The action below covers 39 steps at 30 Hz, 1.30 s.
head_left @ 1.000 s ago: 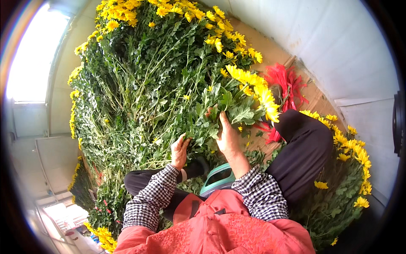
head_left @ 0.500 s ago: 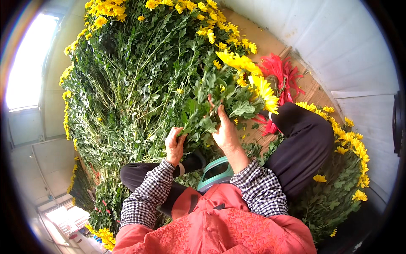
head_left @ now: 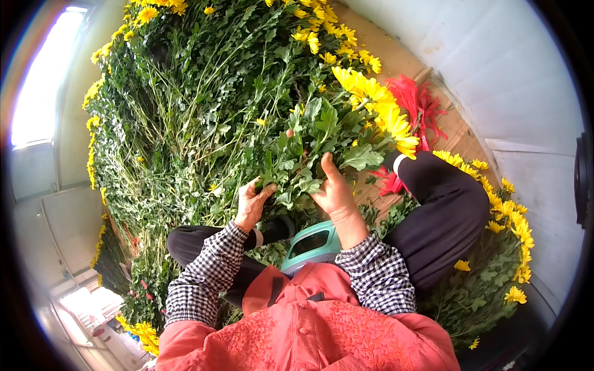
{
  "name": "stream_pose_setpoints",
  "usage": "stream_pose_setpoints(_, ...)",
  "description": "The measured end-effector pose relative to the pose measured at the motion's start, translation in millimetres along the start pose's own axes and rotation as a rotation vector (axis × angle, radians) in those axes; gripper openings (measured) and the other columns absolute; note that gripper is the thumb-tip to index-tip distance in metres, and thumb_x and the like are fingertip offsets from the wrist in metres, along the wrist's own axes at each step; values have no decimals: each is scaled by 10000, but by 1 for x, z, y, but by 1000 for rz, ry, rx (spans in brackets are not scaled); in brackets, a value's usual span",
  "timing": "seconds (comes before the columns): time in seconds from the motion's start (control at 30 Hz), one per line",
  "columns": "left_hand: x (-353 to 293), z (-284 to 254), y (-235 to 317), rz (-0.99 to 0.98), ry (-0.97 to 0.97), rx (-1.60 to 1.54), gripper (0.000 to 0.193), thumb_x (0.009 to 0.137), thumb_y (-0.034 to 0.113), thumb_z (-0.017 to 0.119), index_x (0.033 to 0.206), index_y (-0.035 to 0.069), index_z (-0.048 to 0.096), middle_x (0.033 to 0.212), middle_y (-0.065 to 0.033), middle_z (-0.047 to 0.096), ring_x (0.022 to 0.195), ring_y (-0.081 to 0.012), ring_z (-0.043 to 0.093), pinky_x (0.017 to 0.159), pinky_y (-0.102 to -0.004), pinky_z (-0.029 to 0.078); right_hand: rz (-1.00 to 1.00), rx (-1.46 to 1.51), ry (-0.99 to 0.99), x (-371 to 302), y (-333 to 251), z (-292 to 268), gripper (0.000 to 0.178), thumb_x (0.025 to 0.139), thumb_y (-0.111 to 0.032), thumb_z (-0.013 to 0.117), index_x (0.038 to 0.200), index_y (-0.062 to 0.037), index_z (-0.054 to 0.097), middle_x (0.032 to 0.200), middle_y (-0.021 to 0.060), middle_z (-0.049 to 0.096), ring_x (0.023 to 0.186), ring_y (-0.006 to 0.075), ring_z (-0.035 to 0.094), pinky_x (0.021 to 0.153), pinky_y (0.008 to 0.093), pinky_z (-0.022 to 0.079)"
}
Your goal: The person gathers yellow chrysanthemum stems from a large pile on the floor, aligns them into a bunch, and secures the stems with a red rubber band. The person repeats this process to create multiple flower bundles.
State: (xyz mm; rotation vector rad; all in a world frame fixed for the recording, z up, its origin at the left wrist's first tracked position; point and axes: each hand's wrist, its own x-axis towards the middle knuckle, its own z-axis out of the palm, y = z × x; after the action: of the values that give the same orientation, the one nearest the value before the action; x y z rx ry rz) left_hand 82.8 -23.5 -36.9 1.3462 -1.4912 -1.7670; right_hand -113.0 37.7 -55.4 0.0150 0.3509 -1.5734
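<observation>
Yellow heads of the bunch (head_left: 334, 120) have shifted slightly right, toward the red strips (head_left: 421, 108) — the right hand (head_left: 337, 195) is wrapped on its leafy stems, thumb in front, fingers behind, while leaves hide whether the left hand (head_left: 252, 204) is closed on the lower end. Beyond spreads a big flower pile (head_left: 185, 117); the right leg (head_left: 442, 210) — dark-trousered, bent — stands between the bunch and more flowers (head_left: 489, 297).
</observation>
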Motion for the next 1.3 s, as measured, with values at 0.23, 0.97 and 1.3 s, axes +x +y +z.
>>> stream_pose_setpoints(0.23,-6,4,8,261,55,558,180,852,13,643,1027,-7,605,849,-60,652,749,-116,584,676,-260,476,57,-7,128,-2,-3,4,674,865,-511,592,1353,-77,425,1316,69,512,1169,211,516,1008,401,399)
stream_pose_setpoints(0.97,117,-84,-66,-21,266,1068,538,835,330,661,1263,44,503,1200,-188,575,1081,-316,565,954,-388,435,-108,5,281,-65,7,33,259,985,-319,464,1097,-86,486,872,9,528,848,167,553,1056,441,350)
stream_pose_setpoints(1.3,128,-96,-43,129,332,485,367,758,92,716,1109,36,628,880,-60,644,773,-164,611,737,-268,486,-129,2,361,-47,9,14,231,990,-289,460,1098,-87,489,889,12,556,834,152,572,1046,421,359)
